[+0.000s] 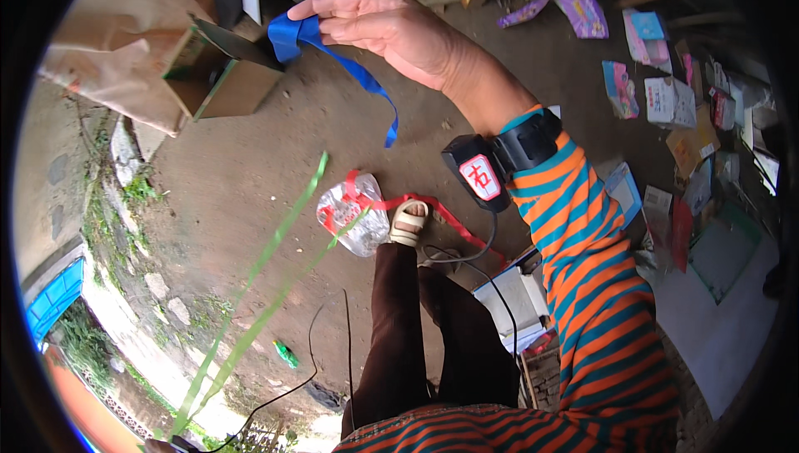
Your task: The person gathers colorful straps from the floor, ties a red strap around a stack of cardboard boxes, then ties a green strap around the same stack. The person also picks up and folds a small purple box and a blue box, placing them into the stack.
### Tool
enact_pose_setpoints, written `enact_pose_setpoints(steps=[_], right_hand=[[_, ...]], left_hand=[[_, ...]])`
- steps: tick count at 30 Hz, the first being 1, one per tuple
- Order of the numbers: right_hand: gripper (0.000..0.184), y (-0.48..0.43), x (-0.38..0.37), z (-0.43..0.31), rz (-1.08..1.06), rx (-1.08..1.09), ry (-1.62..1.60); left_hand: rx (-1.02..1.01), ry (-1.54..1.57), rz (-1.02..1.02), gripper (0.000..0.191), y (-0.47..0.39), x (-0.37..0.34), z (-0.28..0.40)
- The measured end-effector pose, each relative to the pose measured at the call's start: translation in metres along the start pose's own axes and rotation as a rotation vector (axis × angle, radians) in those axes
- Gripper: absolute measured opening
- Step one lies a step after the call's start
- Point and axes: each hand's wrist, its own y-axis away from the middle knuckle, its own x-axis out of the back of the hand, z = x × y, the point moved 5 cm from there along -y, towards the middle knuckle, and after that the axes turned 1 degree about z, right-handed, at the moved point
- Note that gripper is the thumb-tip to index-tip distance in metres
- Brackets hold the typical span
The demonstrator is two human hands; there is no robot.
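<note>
My right hand (387, 28), raised at the top centre, has a blue ribbon (362, 72) caught between its fingertips; one loop lies at the fingers and a twisted tail hangs free. Only a sliver of my left hand (157, 446) shows at the bottom left edge, and its fingers are hidden. From beside it two lengths of green ribbon (268, 253) stretch up and right through the air. Near my sandalled foot, a clear plastic bag (362, 234) lies on the ground with red ribbon (446, 212) over and beside it.
An open cardboard box (234, 87) stands at the upper left. Flattened packaging and small cartons (670, 103) are scattered along the right. A green plastic bottle (286, 354) lies on the ground at lower left. Black cables (499, 290) run beside my legs.
</note>
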Motion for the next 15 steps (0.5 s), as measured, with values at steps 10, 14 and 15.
enact_pose_setpoints(steps=[10,14,15], right_hand=[[0.029,0.015,-0.07,-0.176,0.304,0.005,1.793],[0.027,0.106,-0.115,-0.181,0.253,-0.025,0.845],[0.031,0.133,-0.133,-0.175,0.217,-0.132,0.636]], left_hand=[[-0.163,0.898,-0.147,0.028,-0.056,0.157,0.196],[-0.455,1.21,-0.682,0.033,0.063,0.159,0.383],[-0.333,1.484,-0.897,0.034,0.105,0.164,0.424]])
